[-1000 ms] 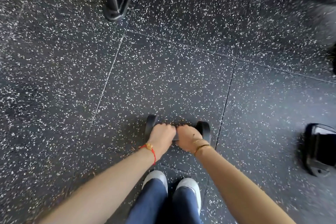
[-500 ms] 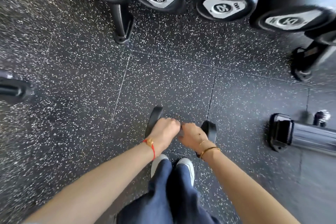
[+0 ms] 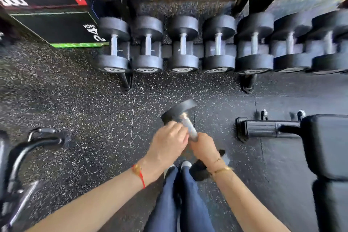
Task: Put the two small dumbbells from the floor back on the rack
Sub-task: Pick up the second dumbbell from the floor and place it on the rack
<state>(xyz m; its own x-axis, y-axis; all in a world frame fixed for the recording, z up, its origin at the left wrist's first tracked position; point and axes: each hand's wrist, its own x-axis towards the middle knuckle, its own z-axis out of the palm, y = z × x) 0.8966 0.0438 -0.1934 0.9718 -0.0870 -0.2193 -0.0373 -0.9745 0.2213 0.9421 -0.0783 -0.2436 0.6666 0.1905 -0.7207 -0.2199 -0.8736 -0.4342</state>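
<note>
A small black dumbbell [image 3: 178, 110] with a chrome handle hangs off the floor in front of my legs, tilted, its far head pointing toward the rack. Its near head sits behind my right wrist. My left hand [image 3: 168, 144] is closed on the handle near the far head, and my right hand [image 3: 204, 149] is closed on the handle just behind it. The dumbbell rack [image 3: 128, 83] stands straight ahead with rows of larger black dumbbells [image 3: 183, 47]. No second small dumbbell is in view.
A black plyo box [image 3: 52, 26] with a green edge sits at the upper left beside the rack. A black bench [image 3: 323, 147] and its foot bar [image 3: 263, 130] lie to the right. A metal machine frame [image 3: 22, 152] is at the left. Speckled rubber floor [image 3: 94, 111] lies between.
Both hands have lifted the dumbbell off the floor and turned it from crosswise to pointing at the rack. My view has risen, and the rack's rows now show.
</note>
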